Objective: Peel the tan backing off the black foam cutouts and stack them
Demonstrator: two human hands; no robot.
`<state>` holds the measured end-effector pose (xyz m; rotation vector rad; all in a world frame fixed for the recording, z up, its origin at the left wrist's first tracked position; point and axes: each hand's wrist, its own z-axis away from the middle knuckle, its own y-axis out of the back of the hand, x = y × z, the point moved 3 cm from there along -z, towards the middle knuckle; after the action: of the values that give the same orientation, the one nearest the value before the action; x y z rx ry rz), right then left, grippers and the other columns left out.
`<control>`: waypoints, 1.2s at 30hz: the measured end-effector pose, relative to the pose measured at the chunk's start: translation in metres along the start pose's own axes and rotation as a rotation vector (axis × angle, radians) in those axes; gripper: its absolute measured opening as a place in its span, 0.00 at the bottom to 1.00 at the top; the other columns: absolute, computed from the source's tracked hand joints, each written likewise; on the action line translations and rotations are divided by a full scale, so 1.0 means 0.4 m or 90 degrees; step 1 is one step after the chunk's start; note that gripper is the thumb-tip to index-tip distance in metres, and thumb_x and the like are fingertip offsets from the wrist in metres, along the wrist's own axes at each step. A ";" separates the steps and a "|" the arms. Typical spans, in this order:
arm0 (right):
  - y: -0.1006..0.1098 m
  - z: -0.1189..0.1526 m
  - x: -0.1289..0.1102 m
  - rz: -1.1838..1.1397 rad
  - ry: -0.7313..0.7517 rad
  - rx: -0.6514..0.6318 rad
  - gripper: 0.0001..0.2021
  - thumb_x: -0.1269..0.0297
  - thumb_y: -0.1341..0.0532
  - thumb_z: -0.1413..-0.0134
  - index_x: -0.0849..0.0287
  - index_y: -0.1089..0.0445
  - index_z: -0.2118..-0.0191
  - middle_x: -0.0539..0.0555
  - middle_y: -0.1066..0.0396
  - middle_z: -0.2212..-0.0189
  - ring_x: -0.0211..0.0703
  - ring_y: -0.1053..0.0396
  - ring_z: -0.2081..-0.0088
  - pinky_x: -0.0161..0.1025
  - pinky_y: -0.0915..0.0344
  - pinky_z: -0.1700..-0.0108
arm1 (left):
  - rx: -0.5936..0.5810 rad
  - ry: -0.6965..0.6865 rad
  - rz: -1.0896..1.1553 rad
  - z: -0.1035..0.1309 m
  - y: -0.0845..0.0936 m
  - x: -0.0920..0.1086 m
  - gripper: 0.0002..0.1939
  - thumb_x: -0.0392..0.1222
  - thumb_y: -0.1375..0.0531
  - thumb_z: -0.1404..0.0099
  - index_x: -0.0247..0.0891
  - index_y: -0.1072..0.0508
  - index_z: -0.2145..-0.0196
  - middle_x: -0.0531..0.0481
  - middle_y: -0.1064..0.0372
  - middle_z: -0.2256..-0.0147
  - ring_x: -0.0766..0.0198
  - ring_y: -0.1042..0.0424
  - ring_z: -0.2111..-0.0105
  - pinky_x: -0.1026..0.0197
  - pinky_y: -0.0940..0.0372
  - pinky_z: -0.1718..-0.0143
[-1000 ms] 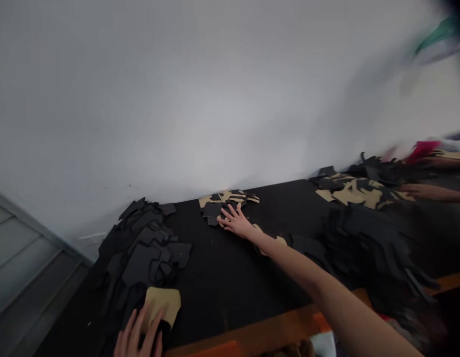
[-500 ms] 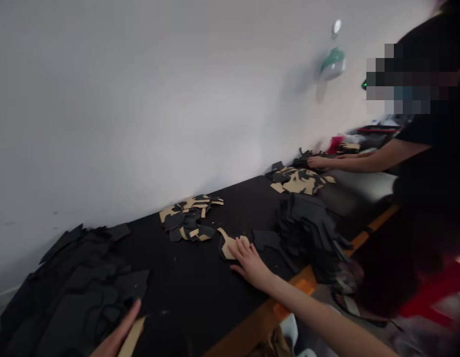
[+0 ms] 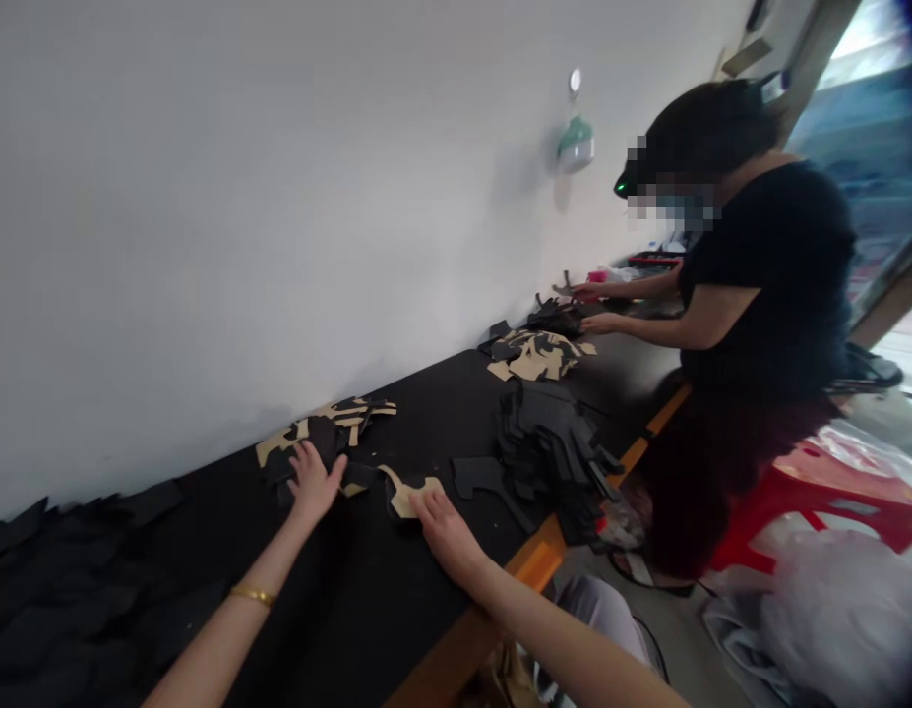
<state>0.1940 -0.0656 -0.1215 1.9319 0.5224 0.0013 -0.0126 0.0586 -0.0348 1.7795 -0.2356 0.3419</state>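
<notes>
My left hand [image 3: 314,484] reaches over a pile of black and tan cut pieces [image 3: 278,447] near the wall. Its fingers are spread and touch dark pieces. A gold bracelet [image 3: 253,594] circles that wrist. My right hand [image 3: 447,531] has its fingers bent over the right edge of a tan-faced cut piece [image 3: 402,498], which lies on the black table [image 3: 337,610]. The thumb's grip underneath is hidden. A single black cut piece [image 3: 479,474] lies just right of it.
A heap of black pieces [image 3: 57,590] covers the table's left end. Black pieces [image 3: 548,433] are stacked at right, with a tan and black pile [image 3: 536,356] behind. A co-worker [image 3: 765,256] handles pieces farther along. A red stool [image 3: 831,492] stands at right.
My left hand has moved from the lower left to the middle pile; the tan strip beside it no longer shows. My right hand's fingers have shifted to the tan-faced piece's edge. The view swung right.
</notes>
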 end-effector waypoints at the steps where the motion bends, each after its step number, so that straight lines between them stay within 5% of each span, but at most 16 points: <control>1: -0.005 0.001 -0.001 0.004 0.001 0.003 0.25 0.78 0.47 0.45 0.63 0.43 0.40 0.63 0.36 0.47 0.52 0.41 0.43 0.50 0.42 0.40 | -0.030 -0.009 -0.007 0.025 -0.046 0.001 0.44 0.61 0.55 0.37 0.23 0.61 0.36 0.26 0.67 0.35 0.32 0.61 0.38 0.33 0.53 0.45; 4: -0.018 0.003 -0.002 0.020 0.001 0.011 0.24 0.78 0.48 0.45 0.61 0.40 0.42 0.62 0.36 0.47 0.52 0.40 0.43 0.50 0.40 0.42 | -0.013 -0.116 -0.071 0.065 -0.127 0.003 0.48 0.65 0.50 0.42 0.35 0.62 0.35 0.35 0.73 0.34 0.30 0.70 0.37 0.29 0.62 0.44; 7: -0.023 0.005 -0.001 0.042 0.004 0.024 0.23 0.77 0.49 0.44 0.60 0.41 0.42 0.61 0.36 0.47 0.52 0.40 0.43 0.51 0.40 0.42 | 0.002 -0.165 -0.103 0.037 -0.148 -0.007 0.41 0.62 0.53 0.39 0.40 0.60 0.35 0.37 0.74 0.34 0.31 0.72 0.37 0.28 0.62 0.45; 15: -0.001 0.003 -0.003 0.019 0.007 0.039 0.23 0.75 0.49 0.43 0.57 0.41 0.42 0.58 0.34 0.48 0.50 0.39 0.45 0.49 0.41 0.42 | 0.019 -0.080 -0.068 -0.147 -0.142 0.007 0.32 0.55 0.61 0.33 0.38 0.55 0.35 0.35 0.67 0.34 0.30 0.69 0.38 0.26 0.60 0.47; 20: 0.024 0.001 -0.005 -0.028 0.006 0.040 0.25 0.77 0.49 0.45 0.58 0.42 0.41 0.58 0.34 0.50 0.48 0.38 0.46 0.48 0.41 0.42 | -0.027 -0.098 -0.120 -0.149 -0.105 0.075 0.32 0.55 0.56 0.34 0.36 0.47 0.38 0.33 0.59 0.36 0.29 0.59 0.39 0.32 0.53 0.46; 24: 0.054 -0.003 -0.001 -0.176 -0.020 0.083 0.25 0.78 0.49 0.48 0.56 0.38 0.43 0.56 0.31 0.51 0.46 0.35 0.48 0.46 0.38 0.44 | -0.034 -0.188 -0.241 -0.044 -0.047 0.103 0.31 0.56 0.54 0.35 0.36 0.43 0.39 0.36 0.55 0.36 0.32 0.56 0.39 0.34 0.55 0.44; 27: 0.071 0.009 0.009 -0.277 -0.058 0.123 0.26 0.78 0.50 0.48 0.57 0.37 0.44 0.55 0.32 0.49 0.44 0.34 0.47 0.43 0.36 0.45 | -0.043 -0.252 -0.311 0.077 0.037 0.068 0.28 0.51 0.51 0.35 0.40 0.42 0.39 0.41 0.58 0.35 0.33 0.55 0.39 0.35 0.55 0.43; 32: 0.135 -0.004 0.013 -0.350 -0.097 0.209 0.23 0.74 0.54 0.42 0.59 0.41 0.41 0.56 0.34 0.47 0.42 0.34 0.46 0.43 0.36 0.44 | -0.312 -0.271 -0.237 0.342 0.181 -0.098 0.28 0.48 0.45 0.39 0.50 0.41 0.41 0.48 0.50 0.38 0.43 0.46 0.40 0.40 0.52 0.41; 36: 0.244 -0.185 -0.046 -0.304 0.062 0.266 0.23 0.74 0.52 0.41 0.57 0.41 0.41 0.55 0.38 0.43 0.41 0.39 0.42 0.41 0.41 0.41 | -0.485 -0.280 -0.008 0.537 0.215 -0.200 0.27 0.47 0.45 0.40 0.56 0.41 0.42 0.51 0.41 0.42 0.51 0.36 0.45 0.49 0.40 0.46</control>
<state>0.1947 -0.0386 -0.0005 2.1658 1.1105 -0.3449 -0.0941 -0.1720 -0.0296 1.0766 -0.5803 -0.1527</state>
